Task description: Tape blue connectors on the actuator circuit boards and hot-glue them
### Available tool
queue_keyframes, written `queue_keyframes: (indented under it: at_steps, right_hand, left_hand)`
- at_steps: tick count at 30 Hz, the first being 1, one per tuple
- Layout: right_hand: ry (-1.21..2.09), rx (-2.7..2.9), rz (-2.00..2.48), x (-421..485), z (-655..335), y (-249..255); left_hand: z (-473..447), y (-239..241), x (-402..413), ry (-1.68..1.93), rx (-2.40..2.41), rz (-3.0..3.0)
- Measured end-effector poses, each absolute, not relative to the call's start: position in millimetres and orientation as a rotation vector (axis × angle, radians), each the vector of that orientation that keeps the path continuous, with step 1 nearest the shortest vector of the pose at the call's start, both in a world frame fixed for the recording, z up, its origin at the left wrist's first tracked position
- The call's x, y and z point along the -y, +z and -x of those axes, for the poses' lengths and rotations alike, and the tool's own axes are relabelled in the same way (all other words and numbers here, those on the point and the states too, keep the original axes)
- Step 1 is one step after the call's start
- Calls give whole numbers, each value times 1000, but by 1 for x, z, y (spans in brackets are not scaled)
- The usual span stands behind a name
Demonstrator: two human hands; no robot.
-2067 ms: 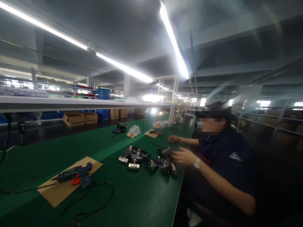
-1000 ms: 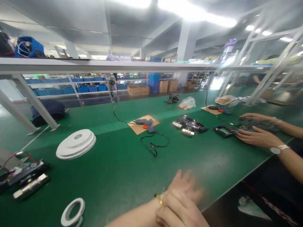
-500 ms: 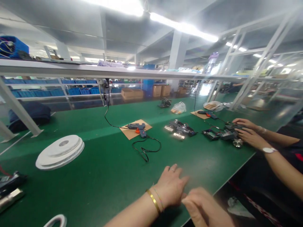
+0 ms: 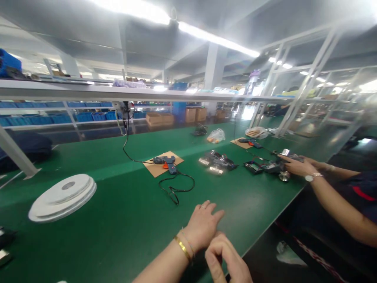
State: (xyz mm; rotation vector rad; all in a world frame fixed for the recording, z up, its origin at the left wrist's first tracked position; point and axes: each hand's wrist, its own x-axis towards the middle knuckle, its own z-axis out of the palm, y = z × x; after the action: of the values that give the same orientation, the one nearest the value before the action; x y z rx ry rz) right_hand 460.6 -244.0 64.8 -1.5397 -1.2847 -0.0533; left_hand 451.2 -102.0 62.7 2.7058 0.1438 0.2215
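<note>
My left hand [image 4: 204,225], with a gold bracelet at the wrist, rests over the near edge of the green table [image 4: 118,236], its fingers stretched out and slightly apart. Nothing shows in it. Just below and partly behind it, my right hand [image 4: 228,257] has curled fingers, with the thumb close to the index finger. Whether anything is between them is hidden. Ahead of both hands lies a glue gun [image 4: 166,162] on a square of brown board [image 4: 151,169], its black cable [image 4: 179,191] looped toward me.
White discs [image 4: 63,196] are stacked at left. Dark assemblies with shiny metal cylinders [image 4: 218,161] lie mid-table. A co-worker's hands [image 4: 299,165] handle a similar assembly at right. Behind are a clear bag [image 4: 216,135] and another glue gun [image 4: 250,142]. A white shelf [image 4: 97,91] spans above.
The view has turned slightly right, so things on the table sit farther left. My right hand has drawn in closer beneath my left hand. The co-worker's hands have shifted on their assembly.
</note>
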Motion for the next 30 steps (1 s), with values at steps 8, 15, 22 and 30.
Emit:
queue_keyframes:
  at_steps: [8, 15, 22, 30]
  right_hand:
    - [596, 493, 1199, 279, -530, 104]
    - [785, 421, 839, 295, -541, 109]
    - [835, 113, 649, 296, -542, 113]
    - [854, 60, 652, 291, -534, 121]
  left_hand:
    - [-442, 54, 107, 440, -151, -2552]
    - [-464, 70, 130, 850, 57, -2208]
    - [-469, 93, 148, 1154, 207, -2223]
    - [-475, 107, 160, 1314, 269, -2320]
